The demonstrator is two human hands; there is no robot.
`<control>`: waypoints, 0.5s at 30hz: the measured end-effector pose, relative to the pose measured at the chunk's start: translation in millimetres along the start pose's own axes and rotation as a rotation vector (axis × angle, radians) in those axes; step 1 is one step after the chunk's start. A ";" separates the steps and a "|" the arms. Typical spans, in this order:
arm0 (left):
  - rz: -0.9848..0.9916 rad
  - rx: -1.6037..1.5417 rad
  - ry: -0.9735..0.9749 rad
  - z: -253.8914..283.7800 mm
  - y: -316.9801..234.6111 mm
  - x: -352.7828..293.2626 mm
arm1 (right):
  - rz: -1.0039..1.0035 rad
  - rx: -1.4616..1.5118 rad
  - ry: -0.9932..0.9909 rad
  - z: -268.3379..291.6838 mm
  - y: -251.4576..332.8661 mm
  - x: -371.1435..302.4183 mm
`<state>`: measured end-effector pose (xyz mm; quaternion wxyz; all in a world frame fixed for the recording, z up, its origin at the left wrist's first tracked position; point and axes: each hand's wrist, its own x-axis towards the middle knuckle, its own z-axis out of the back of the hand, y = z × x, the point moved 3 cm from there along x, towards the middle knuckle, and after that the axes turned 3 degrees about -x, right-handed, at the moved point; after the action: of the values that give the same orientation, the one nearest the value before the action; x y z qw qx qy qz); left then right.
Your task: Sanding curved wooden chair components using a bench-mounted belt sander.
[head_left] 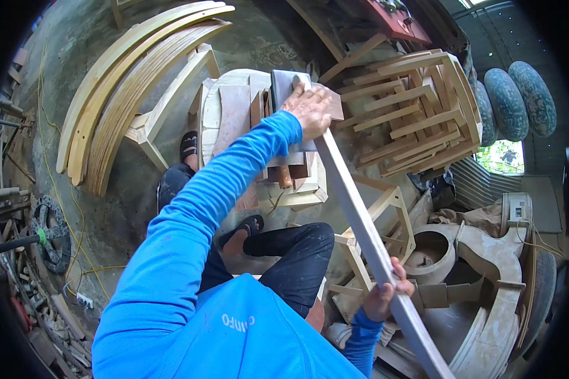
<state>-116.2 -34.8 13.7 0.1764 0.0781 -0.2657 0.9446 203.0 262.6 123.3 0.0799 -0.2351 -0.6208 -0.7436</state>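
Observation:
A long, pale wooden bar [358,205] runs slantwise from the middle of the view to the lower right. My left hand [310,108] lies closed over its far end, above a flat grey-white pad or board [286,81]. A brownish flat piece [337,108] sticks out beside my fingers; I cannot tell whether they hold it. Lower down, my right hand [389,294] grips the same bar, fingers wrapped round it. Under the far end stands a low wooden workbench [234,117] with wood blocks and a brown wooden handle [285,177].
Curved wooden slats [101,107] are stacked at left, beside a wooden frame [177,95]. More wooden frames [417,107] lie piled at right, near rolled blue-green bundles [507,104]. A dusty machine [433,252] stands lower right. A yellow cable [76,221] crosses the floor.

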 end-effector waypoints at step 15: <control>-0.001 0.354 0.165 5.1 25.5 42.9 | -0.090 0.041 -0.059 -8.3 -19.1 -66.7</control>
<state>-165.2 -45.3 16.3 0.1813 0.0304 -0.0801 0.9797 251.5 247.2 75.5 0.0331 -0.2270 -0.6478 -0.7265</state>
